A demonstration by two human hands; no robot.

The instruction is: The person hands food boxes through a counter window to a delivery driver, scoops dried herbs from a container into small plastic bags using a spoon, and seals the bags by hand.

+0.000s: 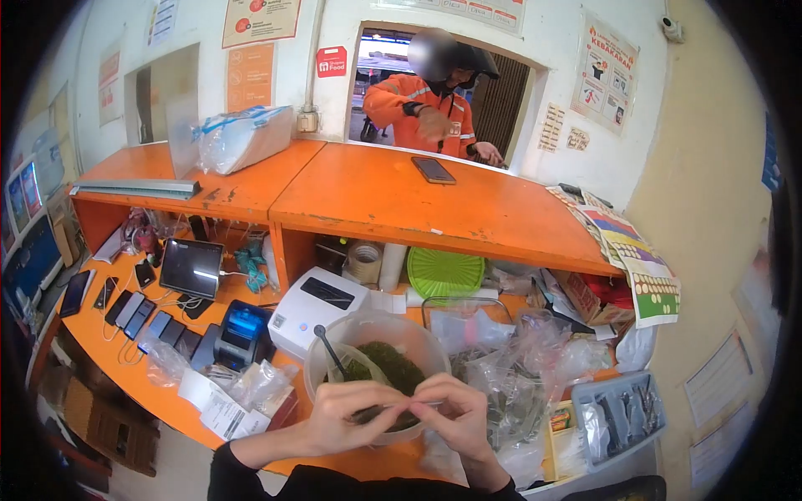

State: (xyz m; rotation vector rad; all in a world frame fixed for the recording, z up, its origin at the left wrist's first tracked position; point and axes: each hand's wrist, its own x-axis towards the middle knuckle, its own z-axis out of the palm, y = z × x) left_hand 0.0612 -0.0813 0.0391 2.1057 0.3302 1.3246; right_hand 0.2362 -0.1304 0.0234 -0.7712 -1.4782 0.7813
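A translucent round tub [316,355] holds chopped green leafy stuff [391,357], and a dark-handled spoon [328,346] leans in it. My left hand [351,413] and my right hand [451,411] meet above the tub's near rim. Both are closed in a pinch, fingertips nearly touching, on the thin edge of what looks like a small clear plastic bag [380,367]. Most of the bag is hard to make out against the green contents, and my fingers hide part of its edge.
A white printer [313,313] and a blue-screened payment terminal [242,334] stand left of the tub. Crumpled plastic bags [518,376] and a grey cutlery tray [622,417] lie right. Across the raised orange counter [359,184], bearing a phone [433,170], is a person in an orange jacket [401,108].
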